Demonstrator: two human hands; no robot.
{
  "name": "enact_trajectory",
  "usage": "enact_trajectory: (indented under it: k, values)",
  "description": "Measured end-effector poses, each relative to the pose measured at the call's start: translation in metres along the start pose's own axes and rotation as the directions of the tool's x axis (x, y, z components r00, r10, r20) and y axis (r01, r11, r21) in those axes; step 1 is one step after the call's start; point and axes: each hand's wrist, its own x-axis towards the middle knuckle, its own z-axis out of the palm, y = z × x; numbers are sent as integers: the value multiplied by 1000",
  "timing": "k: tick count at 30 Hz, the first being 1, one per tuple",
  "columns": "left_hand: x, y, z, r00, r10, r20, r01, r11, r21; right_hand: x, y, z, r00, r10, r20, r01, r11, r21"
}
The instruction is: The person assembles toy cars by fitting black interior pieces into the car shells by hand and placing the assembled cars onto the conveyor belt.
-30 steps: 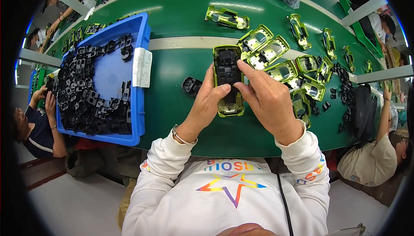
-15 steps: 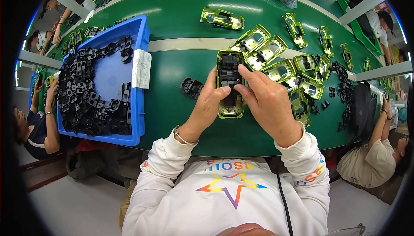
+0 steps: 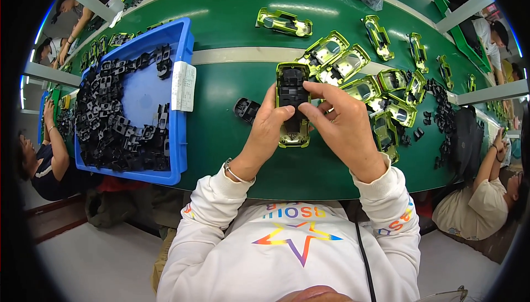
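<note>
Between my hands, above the green table, is a lime-green toy car body (image 3: 294, 140), hollow side up. A black plastic interior piece (image 3: 291, 89) lies inside the shell. My left hand (image 3: 266, 128) grips the body along its left side, with the thumb over the black part. On the other side my right hand (image 3: 341, 119) pinches the upper right edge, index finger and thumb on the black piece. Another black interior piece (image 3: 245, 110) rests on the table just left of my left hand.
A blue bin (image 3: 178, 125) heaped with black interior pieces (image 3: 102, 117) stands at left. Lime car shells (image 3: 361, 88) lie piled at right, and more (image 3: 284, 23) farther back. Small black parts (image 3: 441, 115) are scattered at far right. Co-workers sit at both sides.
The toy car body stays in my hands, shifted very slightly up. My right fingers have moved a little on the black piece. At left, a co-worker's arm has moved.
</note>
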Motion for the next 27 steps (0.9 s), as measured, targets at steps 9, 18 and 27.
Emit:
enact_trajectory:
  k: [9,18,27]
  values:
    - [7,17,6,999,-48,4,48,999,-14,23,13,8,982,163,99,-175,976,130]
    - [163,37,-90,787,300,-539,-292,951,103,13,9,-47,998,-44,39,39,992,120]
    - [279,75,-177,685,648,-333,221,251,943,-45,46,-104,985,163,-52,-156,981,116]
